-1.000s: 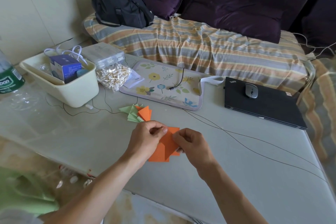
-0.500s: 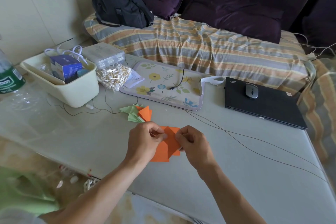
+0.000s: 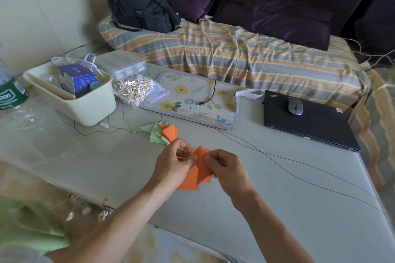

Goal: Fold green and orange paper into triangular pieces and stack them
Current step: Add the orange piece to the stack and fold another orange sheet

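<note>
Just above the counter (image 3: 277,209) both hands — left (image 3: 173,164), right (image 3: 226,168) — pinched the orange paper (image 3: 202,164) taut, so its crease would run straight.

Soft, even daylight is filling a wide-angle view that is bending and smearing toward its edges.

Light is spreading gently with no hard shadows; only faint, diffuse shading is sitting under the left hand (image 3: 174,168) and right hand (image 3: 226,170). To the left of the hands, the glossy table (image 3: 277,209) is giving off pale glare and hazy reflections. Around the hands everything is showing sharp and clear. Below and left of them, the near corner is blurring into green and beige smudges. Far right of the hands, the striped fabric is stretching and softening. Beyond the hands, the purple sofa (image 3: 277,6) is looking dark, its detail sinking into shade.
</note>
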Demonstrator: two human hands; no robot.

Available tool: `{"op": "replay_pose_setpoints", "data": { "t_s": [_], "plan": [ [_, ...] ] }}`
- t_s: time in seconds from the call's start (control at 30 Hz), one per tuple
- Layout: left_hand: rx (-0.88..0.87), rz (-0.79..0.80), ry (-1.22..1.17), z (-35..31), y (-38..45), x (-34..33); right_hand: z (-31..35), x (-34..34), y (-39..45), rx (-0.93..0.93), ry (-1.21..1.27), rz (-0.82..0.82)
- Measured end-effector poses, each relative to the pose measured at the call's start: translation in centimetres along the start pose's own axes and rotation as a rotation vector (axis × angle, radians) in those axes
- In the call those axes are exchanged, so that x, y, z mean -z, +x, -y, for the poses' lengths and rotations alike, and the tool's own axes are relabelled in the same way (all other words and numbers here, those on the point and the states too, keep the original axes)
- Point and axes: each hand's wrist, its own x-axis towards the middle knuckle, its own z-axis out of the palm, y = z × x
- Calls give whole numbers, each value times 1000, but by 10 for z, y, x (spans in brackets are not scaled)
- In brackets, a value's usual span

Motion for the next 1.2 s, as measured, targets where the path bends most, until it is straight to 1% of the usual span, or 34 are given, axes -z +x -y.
{"op": "replay_pose_setpoints", "data": {
  "t_s": [0.07,0.1,0.2,0.27,0.53,0.77,0.87,1.0,1.1,1.2],
  "plan": [
    [-58,-46,106,0,-1,1,0,0,0,2,1,1],
    [-63,-50,107,-1,-2,2,0,0,0,6,-1,4],
    [-11,7,-57,-3,-4,1,-1,-1,1,16,-8,8],
    [2,28,-111,-5,-7,0,-2,0,1,20,-8,15],
    [-30,62,-93,-8,-9,1,0,2,-1,10,-10,40],
    [23,44,-92,-6,-6,-1,5,2,-3,-26,14,43],
    [-8,41,-3,-2,-4,-2,4,1,-3,-34,0,15],
    [-145,56,280,-3,-5,-2,3,2,-1,-13,16,4],
    [-163,101,356,-4,-8,-2,4,2,0,21,-7,22],
    [-173,115,369,-4,-8,-3,2,1,0,24,-59,-6]
  ]
}}
